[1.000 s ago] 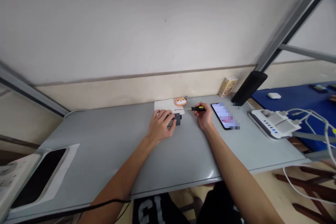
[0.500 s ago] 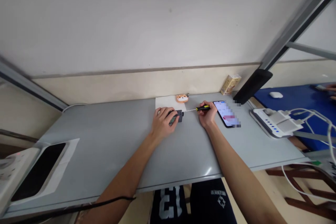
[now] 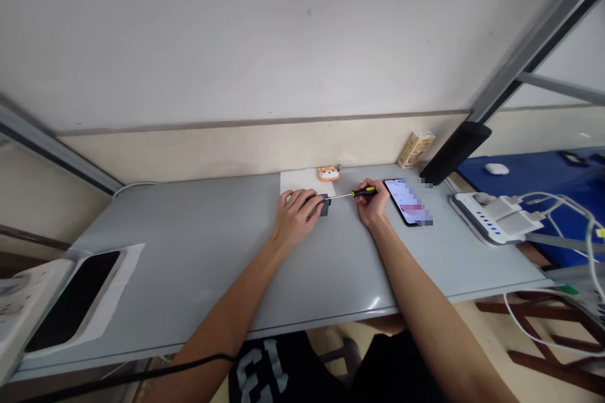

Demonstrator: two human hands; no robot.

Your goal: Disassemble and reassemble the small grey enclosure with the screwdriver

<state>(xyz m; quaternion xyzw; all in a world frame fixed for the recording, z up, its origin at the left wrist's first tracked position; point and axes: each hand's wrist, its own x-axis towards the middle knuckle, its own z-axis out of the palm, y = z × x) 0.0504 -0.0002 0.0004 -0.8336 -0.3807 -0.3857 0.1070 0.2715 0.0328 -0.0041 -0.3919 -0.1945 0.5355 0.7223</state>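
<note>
Centrally, on the grey desk [image 3: 189,271], we note both bare hands at work; the left hand [image 3: 295,214] grasps a small dark-grey device [image 3: 324,208], fingers bent over its top, its right end projecting past them; the rest of it we find hidden beneath the hand. The right hand [image 3: 374,200] is closed around the black-and-yellow handle of a screwdriver [image 3: 363,191], held nearly level; its thin shaft points left, the tip at the upper right end of the device; whether it is seated in anything we cannot tell.

Just behind the left hand we record white paper [image 3: 299,181], with an orange-and-white animal-faced case [image 3: 328,174] at its right corner; just right of the right hand lies a lit phone [image 3: 399,195], partly pixelated; farther right, a carton [image 3: 415,149] and a leaning black cylinder [image 3: 456,152] near the wall, then a white power strip [image 3: 486,221] with plugs in it; at far left we log a black-faced slab [image 3: 75,299] on a white sheet [image 3: 123,274].
</note>
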